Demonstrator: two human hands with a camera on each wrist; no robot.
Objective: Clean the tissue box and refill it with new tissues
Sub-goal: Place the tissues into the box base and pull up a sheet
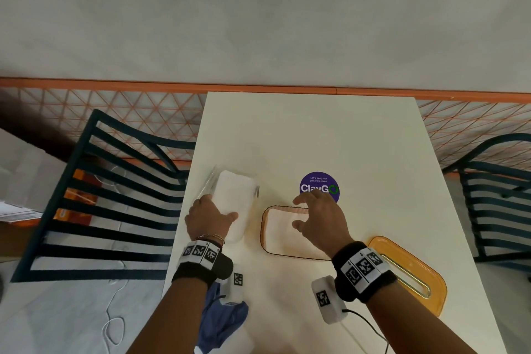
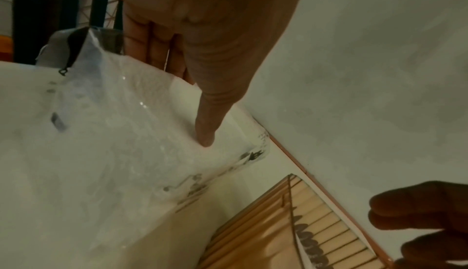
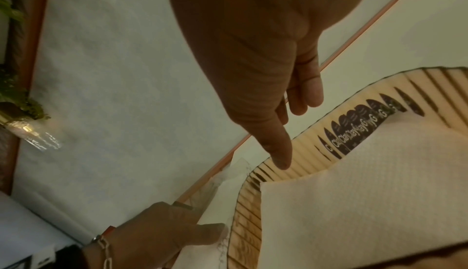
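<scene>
A pack of white tissues (image 1: 235,201) in clear plastic lies on the white table (image 1: 330,135), left of centre. My left hand (image 1: 211,214) grips its near left end, fingers down the far side and thumb (image 2: 206,133) pressed on top. To the right stands the open tissue box (image 1: 265,241), amber and ribbed with a dark rim, holding white tissue (image 3: 354,193). My right hand (image 1: 316,218) hovers just above the box, fingers spread and loose, holding nothing. The box's orange lid (image 1: 413,264) with its slot lies at the near right, partly hidden by my right wrist.
A blue cloth (image 1: 227,322) lies at the table's near edge under my left forearm. A round purple sticker (image 1: 319,187) sits beyond the box. Dark slatted chairs stand left (image 1: 109,195) and right (image 1: 497,201) of the table. A wall runs behind.
</scene>
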